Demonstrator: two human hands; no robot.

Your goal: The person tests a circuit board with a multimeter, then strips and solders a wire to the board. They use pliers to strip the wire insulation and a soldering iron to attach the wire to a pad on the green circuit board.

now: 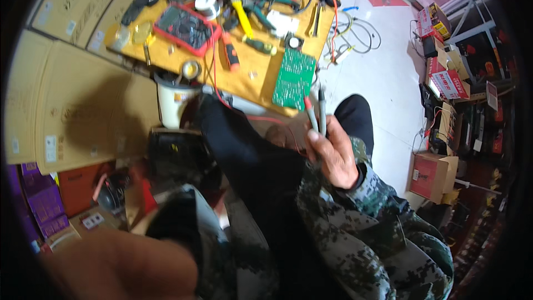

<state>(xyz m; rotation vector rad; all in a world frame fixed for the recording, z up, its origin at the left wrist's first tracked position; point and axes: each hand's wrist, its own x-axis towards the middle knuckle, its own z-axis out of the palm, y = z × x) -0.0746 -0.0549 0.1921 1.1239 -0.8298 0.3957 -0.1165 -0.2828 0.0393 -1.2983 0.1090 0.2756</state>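
Note:
My right hand is closed around a pair of multimeter test probes, one with a red tip and one with a black tip. Both probes point up toward a green circuit board at the table's near right corner. The red one's tip is at the board's lower edge; contact cannot be made out. Large and blurred at the lower left, my left hand is raised close to the camera, its fingers not distinguishable. A red-framed multimeter lies on the table, and a red lead runs down from it.
The wooden table carries a solder spool, a yellow-handled tool, an orange-and-black screwdriver and pliers. Cardboard stands at the left. Cables lie on the floor; boxes line the right.

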